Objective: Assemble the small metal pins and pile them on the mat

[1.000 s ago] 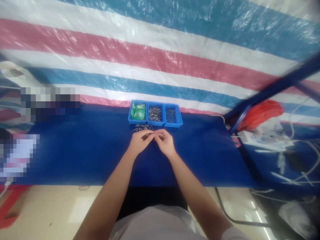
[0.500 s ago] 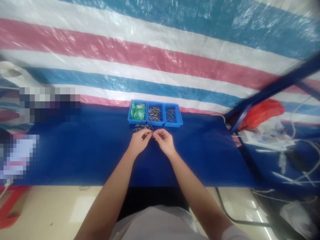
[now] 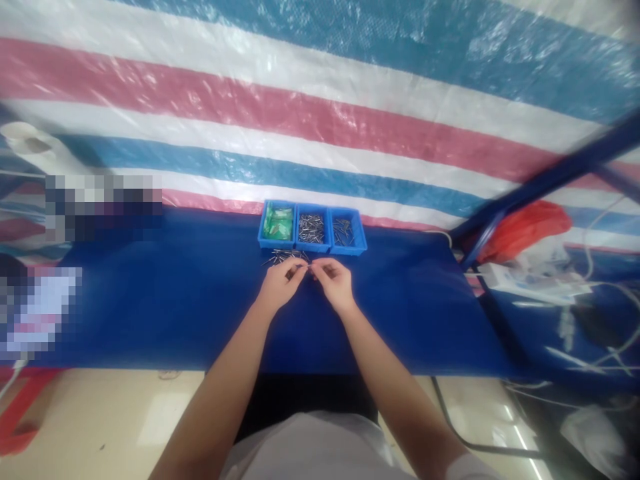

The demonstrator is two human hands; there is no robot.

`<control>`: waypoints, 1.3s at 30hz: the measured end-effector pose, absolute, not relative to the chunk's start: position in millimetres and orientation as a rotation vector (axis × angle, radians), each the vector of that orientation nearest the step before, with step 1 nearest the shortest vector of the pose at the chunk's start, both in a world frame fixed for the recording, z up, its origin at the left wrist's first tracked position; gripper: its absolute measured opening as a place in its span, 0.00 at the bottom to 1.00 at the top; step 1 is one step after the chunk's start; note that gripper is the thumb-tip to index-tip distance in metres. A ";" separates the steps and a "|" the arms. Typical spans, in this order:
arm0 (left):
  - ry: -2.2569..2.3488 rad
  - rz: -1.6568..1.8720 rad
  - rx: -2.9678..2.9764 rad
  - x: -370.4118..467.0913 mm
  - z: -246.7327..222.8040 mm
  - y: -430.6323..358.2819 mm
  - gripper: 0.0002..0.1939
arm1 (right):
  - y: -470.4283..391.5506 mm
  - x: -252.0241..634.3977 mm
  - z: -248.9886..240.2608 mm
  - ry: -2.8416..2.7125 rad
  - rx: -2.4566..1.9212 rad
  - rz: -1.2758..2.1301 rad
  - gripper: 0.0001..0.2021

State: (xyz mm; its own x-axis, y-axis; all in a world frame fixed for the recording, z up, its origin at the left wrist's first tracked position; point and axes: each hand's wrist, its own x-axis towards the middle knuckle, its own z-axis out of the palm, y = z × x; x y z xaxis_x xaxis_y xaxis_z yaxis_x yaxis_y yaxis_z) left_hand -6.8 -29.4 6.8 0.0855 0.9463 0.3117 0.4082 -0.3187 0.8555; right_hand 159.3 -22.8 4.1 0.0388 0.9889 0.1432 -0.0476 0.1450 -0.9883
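Over the blue table, my left hand [image 3: 284, 281] and my right hand [image 3: 334, 281] meet nearly fingertip to fingertip. Both are closed in a pinch, thumbs against index fingers. Whatever they pinch is too small and too covered by the fingers to name. Just beyond my left hand lies a loose pile of thin metal pins or screws [image 3: 286, 255]. Behind it stand three joined blue bins: the left bin holds green plastic packets [image 3: 279, 223], the middle one many small metal pieces [image 3: 311, 229], the right one fewer such pieces [image 3: 343, 231].
The blue tabletop [image 3: 175, 293] runs to a striped plastic sheet [image 3: 300, 120] at the back. On the right are a dark blue metal frame [image 3: 540, 170], a red plastic bag [image 3: 530, 227], a white power strip [image 3: 530, 280] and cables. A white roll [image 3: 40, 150] is at far left.
My fingertips have drawn slightly apart, with the right hand shifted a little to the right. The bins and the pile have stayed put.
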 end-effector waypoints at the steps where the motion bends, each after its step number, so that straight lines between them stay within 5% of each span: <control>1: 1.336 1.211 1.786 -7.0 7.0 -29.4 0.10 | -23.3 159.4 4.5 -1.227 -1.092 1.092 0.15; 39: 1.367 1.113 1.742 -7.9 6.2 -28.2 0.11 | -27.4 156.0 6.0 -1.342 -1.213 1.031 0.16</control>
